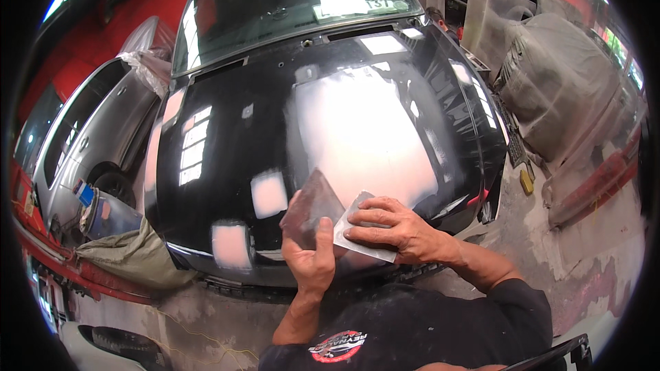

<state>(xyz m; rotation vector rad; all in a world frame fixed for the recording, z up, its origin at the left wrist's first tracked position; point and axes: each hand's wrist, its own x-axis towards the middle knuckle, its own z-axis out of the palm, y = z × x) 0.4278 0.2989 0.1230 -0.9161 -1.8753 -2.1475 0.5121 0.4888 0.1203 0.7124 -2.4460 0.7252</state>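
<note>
Below me is a black car hood (227, 134) with several pale primer patches (354, 130), the largest right of centre. My left hand (309, 261) grips a dark brownish, translucent-looking sheet (309, 203) with its thumb in front, held over the hood's front part. Just to its right, my right hand (392, 230) has its fingers curled over a pale grey sheet (364, 251), which lies beside the darker one. Whether the pale sheet rests on the hood or on something in my hand is hard to tell.
A silver car (103, 124) stands at left, near a blue-grey bucket (113, 216) and green cloth (130, 257). Plastic-draped bulk (550, 89) fills the right, with a yellow object (526, 181) on the floor (577, 282). A red rail (591, 189) lies there too.
</note>
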